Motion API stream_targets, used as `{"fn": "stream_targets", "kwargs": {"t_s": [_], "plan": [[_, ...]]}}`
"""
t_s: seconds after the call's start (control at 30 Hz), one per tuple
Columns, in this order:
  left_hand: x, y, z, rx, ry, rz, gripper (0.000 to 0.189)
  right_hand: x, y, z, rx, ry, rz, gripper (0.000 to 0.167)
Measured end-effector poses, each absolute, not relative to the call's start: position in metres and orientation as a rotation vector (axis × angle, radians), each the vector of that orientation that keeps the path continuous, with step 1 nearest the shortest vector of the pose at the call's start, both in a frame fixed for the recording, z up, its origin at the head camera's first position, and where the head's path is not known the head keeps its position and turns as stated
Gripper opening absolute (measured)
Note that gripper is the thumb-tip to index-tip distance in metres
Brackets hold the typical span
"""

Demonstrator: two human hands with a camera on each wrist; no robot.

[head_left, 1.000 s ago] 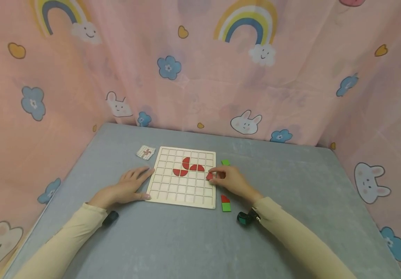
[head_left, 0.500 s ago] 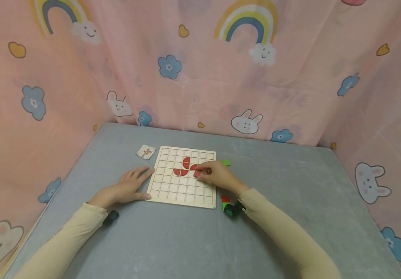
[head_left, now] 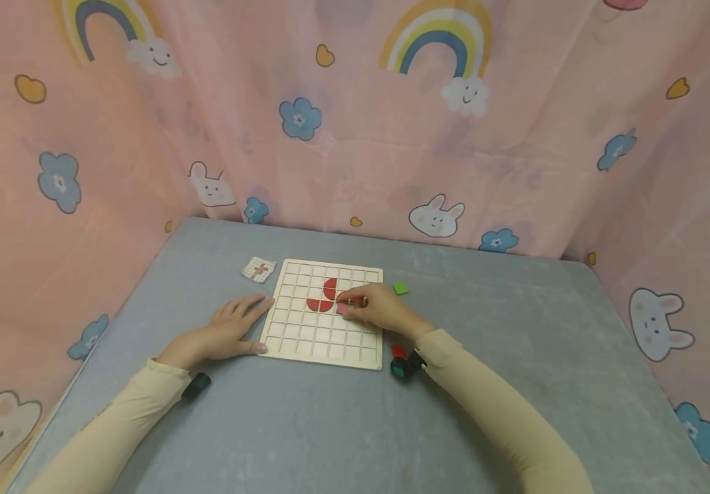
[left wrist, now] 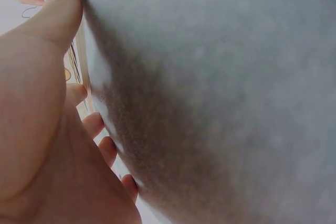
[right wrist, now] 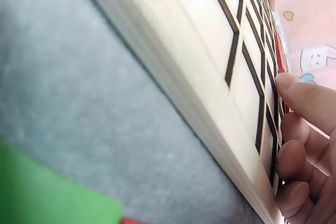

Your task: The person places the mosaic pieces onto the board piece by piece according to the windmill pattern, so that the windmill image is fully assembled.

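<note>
A square wooden grid board (head_left: 305, 337) lies on the grey table. My left hand (head_left: 221, 335) rests at its left side, fingers spread, fingertips at the edge and thumb by the near-left corner. Over the board's right half, my right hand (head_left: 385, 307) pinches a small red tile (head_left: 341, 309) between thumb and fingers, close over the grid. To the left of that tile, red quarter-round tiles (head_left: 320, 305) sit in the cells. Fingers of the right hand cover the red tiles seen earlier further right. In the right wrist view, the thumb (right wrist: 287, 81) is right at the board's surface.
A small patterned card (head_left: 258, 269) lies beyond the board's left edge. Right of the board are a green tile (head_left: 400, 289) and, nearer, a red tile (head_left: 398, 351) partly behind the wrist camera (head_left: 400, 368). A pink printed curtain (head_left: 355, 158) stands behind the table.
My right hand has moved left from the board's right edge to near its middle, carrying the red tile down toward the grid. The left hand has stayed in place.
</note>
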State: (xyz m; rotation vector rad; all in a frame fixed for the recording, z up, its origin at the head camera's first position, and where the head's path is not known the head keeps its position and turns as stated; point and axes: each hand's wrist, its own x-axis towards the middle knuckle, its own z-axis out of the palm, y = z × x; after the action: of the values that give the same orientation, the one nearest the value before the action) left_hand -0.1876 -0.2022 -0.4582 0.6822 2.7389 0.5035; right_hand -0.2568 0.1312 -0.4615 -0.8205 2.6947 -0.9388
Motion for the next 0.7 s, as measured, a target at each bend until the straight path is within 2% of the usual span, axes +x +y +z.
{"fn": "stream_targets", "kwargs": {"t_s": [0.7], "plan": [[-0.1886,-0.202,-0.459,0.675,2.734,0.494,0.092,-0.2586,0.1295,-0.4639,-0.801,2.679,-0.946,0.026]]}}
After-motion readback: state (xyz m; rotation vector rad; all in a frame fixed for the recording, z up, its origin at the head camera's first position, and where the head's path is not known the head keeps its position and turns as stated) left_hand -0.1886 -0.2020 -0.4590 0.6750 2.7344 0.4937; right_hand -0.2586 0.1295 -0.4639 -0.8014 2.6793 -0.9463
